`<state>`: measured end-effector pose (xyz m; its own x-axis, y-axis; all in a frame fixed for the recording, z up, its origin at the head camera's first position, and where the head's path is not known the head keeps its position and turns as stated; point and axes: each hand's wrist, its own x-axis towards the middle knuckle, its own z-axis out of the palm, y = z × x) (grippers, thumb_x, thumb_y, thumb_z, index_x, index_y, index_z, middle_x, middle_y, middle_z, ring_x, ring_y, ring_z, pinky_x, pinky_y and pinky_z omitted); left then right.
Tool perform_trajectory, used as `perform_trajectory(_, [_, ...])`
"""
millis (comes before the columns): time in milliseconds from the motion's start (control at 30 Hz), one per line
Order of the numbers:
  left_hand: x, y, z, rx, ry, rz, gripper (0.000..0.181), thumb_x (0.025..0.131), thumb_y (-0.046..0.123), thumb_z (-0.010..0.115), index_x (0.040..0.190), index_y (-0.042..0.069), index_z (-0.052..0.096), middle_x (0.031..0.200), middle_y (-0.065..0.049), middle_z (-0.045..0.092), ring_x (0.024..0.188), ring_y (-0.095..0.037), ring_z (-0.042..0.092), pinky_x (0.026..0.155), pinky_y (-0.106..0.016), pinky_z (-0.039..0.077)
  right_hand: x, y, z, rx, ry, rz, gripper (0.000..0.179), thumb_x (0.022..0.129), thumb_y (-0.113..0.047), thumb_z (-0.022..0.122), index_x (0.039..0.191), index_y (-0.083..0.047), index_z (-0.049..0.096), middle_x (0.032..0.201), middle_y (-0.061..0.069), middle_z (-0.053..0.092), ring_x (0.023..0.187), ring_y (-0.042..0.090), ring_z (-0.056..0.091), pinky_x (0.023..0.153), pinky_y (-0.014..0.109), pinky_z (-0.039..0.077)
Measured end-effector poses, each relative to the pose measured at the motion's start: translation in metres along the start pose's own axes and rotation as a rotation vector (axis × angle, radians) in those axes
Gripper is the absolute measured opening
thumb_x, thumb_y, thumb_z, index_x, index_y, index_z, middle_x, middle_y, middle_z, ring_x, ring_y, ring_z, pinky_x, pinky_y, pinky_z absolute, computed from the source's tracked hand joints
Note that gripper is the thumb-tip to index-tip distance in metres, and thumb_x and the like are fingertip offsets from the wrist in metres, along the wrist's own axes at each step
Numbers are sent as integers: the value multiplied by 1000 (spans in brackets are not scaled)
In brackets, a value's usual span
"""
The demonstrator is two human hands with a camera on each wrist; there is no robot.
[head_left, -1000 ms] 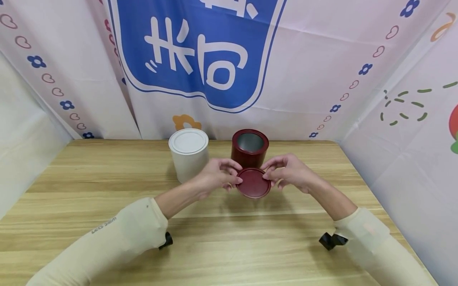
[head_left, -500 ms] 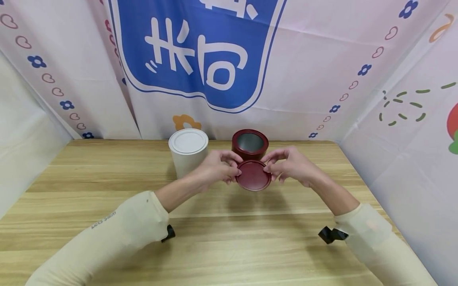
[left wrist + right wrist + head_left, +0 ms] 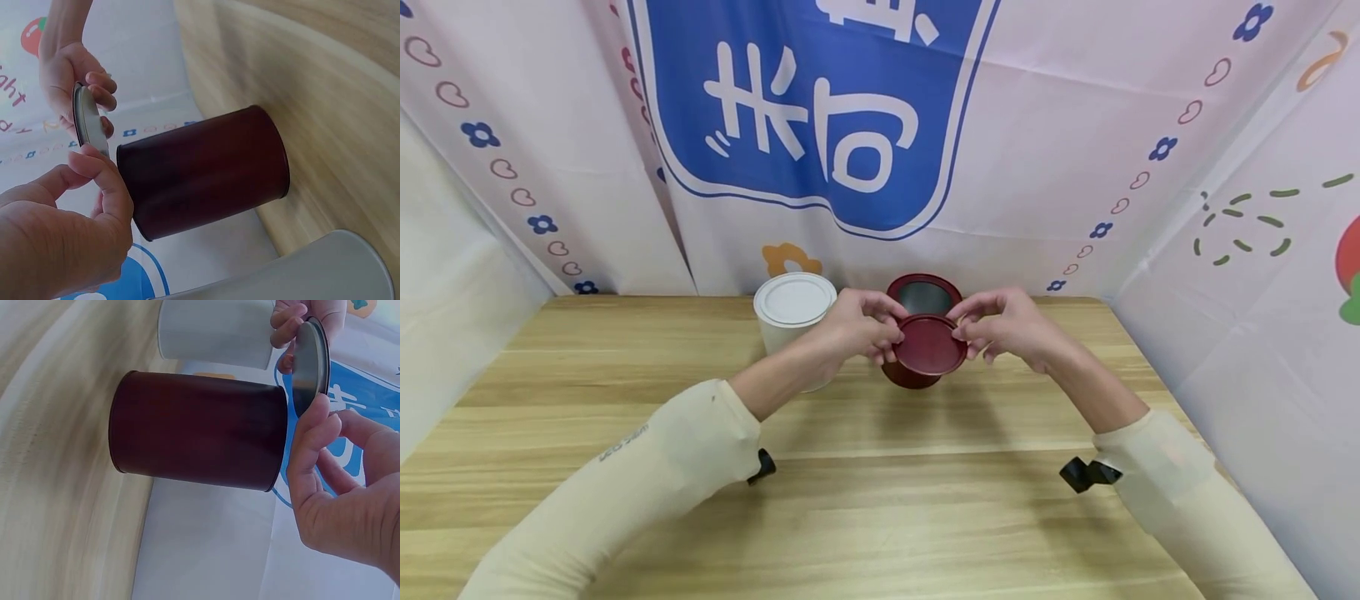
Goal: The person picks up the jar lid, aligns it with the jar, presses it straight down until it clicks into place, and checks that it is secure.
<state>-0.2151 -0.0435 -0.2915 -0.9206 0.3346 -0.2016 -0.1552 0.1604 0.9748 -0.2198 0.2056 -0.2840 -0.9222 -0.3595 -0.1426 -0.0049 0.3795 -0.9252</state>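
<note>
A round dark red lid [image 3: 931, 346] is pinched at its left edge by my left hand [image 3: 857, 325] and at its right edge by my right hand [image 3: 1009, 330]. Its underside [image 3: 307, 365] shows silvery metal in the right wrist view. Behind it stands an upright dark red canister [image 3: 917, 379], its top open and grey inside. In the head view the lid overlaps the canister's front; the wrist views show it raised just above the rim, tilted slightly. The canister's wall [image 3: 203, 172] fills the middle of the left wrist view.
A white canister [image 3: 795, 298] with its lid on stands left of the red one, partly behind my left hand and forearm. Both stand near the back edge of the wooden table [image 3: 865, 517]. A printed cloth [image 3: 1022, 167] hangs right behind, with side cloths at left and right.
Both hands have carried the lid forward and up, from in front of the red canister to its rim. The two canisters have stayed in place.
</note>
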Motion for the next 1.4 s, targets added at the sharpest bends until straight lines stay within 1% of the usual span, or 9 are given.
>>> perform_trajectory(233, [9,6,-4,3,25,7,27,93,-9,67,119,-2,68,85,-12,67,57,-15,64,55,-22,56,9,-4,-3,-19,30,16,27,96,1,64,122,8,68,88,10,69,65,19,68,54,22,53])
perform_trajectory(467, [16,13,-9,40,29,19,25,95,-7,65,120,-4,67,95,-16,67,58,-15,64,56,-21,57,21,-9,-9,-34,16,22,28,97,0,62,123,9,66,90,9,73,67,18,69,55,22,54])
perform_trajectory(667, [21,17,-11,50,36,4,24,96,-6,65,119,-3,67,94,-17,67,58,-16,64,55,-21,57,27,-10,-11,-37,13,23,28,98,1,62,124,9,66,91,9,74,67,18,69,55,22,54])
perform_trajectory(1000, [31,23,-11,84,54,-7,23,96,-6,65,119,-5,68,89,-16,69,56,-14,63,54,-20,56,34,-13,-13,-38,41,35,29,98,1,61,126,8,67,88,5,73,64,15,68,54,22,53])
perform_trajectory(1267, [40,27,-13,120,69,14,22,96,-7,65,117,-6,69,97,-19,70,54,-15,62,54,-21,57,41,-17,-16,-88,66,57,30,98,-2,62,127,6,67,90,7,72,68,16,68,56,22,53])
perform_trajectory(1400, [46,28,-13,142,83,17,20,96,-6,65,116,-6,70,97,-18,70,54,-15,62,56,-22,58,45,-17,-16,-111,84,54,28,98,-2,63,124,6,68,88,7,71,68,18,69,54,22,53])
